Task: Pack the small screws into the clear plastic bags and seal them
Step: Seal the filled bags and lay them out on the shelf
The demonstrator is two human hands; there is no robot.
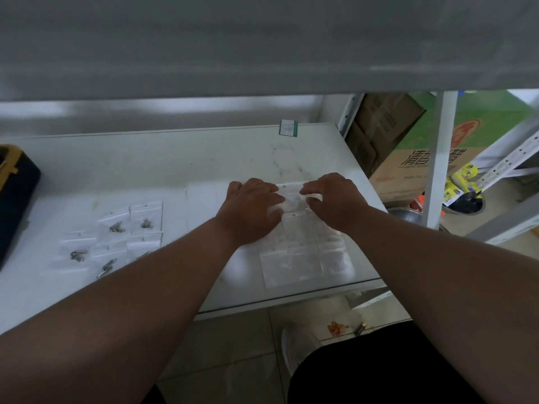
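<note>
On the table, right of centre: both hands work at a sheet of empty bags.
Table (204, 170): white top, lightly smudged; front edge runs above a tiled floor.
Empty bags (303, 252): clear, flat, lying in overlapping rows near the table's front right edge; small round holes show along their top strips.
Left hand (252, 209): palm down on the empty bags' left side, fingers curled toward the top bag; whether they pinch it cannot be told.
Right hand (332, 199): fingers curled, fingertips pinching the top bag's upper strip.
Top bag (294, 196): clear, between the two hands, partly covered by both.
Filled bags (116, 237): about six, clear, on the table's left half, well apart from the hands; each shows a small cluster of metal screws (116, 227).
Dark case (17, 205): at the table's left edge, yellow trim.
Green tag (288, 128): at the table's rear edge.
Cardboard boxes (408, 158): beyond the table's right side, behind a white rack post (440, 158).
Shelf (262, 45): grey, blurred, overhangs the table and hides its rear.
</note>
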